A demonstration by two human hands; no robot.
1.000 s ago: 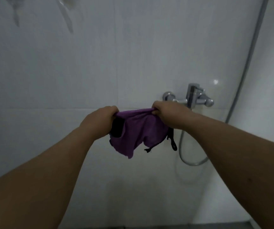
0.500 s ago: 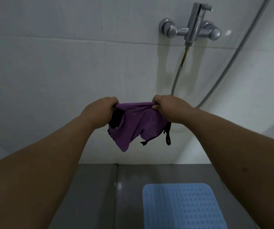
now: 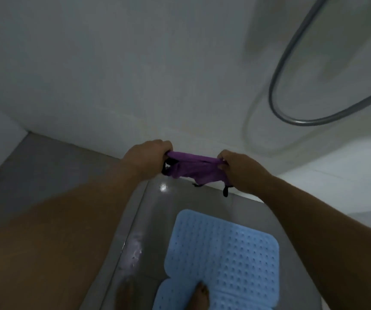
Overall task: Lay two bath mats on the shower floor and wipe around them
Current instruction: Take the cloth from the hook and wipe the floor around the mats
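1. Two blue bath mats lie flat on the grey shower floor: the near mat under a bare foot, the far mat touching it.
2. Above them, the left hand and right hand each curl tightly round an end of a purple cloth, pulling it taut, probably readying it for wiping.
3. Behind, a hose loops along the white wall.

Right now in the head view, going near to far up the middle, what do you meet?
Bare foot → blue bath mat → wet grey shower floor → purple cloth held between both hands → white tiled wall.
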